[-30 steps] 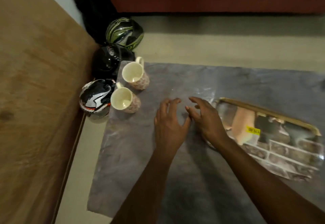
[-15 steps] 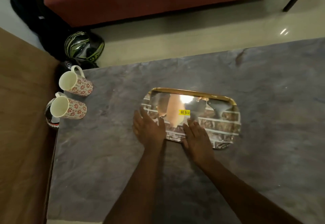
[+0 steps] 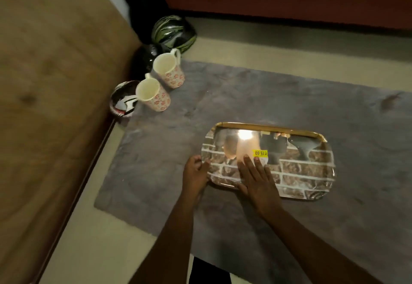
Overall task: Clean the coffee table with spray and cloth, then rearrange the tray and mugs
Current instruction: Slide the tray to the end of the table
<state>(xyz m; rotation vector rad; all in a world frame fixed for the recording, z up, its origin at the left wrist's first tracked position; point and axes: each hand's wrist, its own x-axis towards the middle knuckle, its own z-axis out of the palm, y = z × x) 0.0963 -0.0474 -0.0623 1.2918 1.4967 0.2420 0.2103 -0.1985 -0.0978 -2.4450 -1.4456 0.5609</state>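
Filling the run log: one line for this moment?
left hand: grips tray edge | right hand: flat on tray | mugs: table corner, off tray

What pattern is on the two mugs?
Small red flowers on white, on both mugs; clearest in the head view.

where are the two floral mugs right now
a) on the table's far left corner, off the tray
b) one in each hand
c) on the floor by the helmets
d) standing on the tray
a: both mugs stand upright together at the table's far left corner, well apart from the tray, while the left hand grips the tray's left edge and the right hand lies flat on it.
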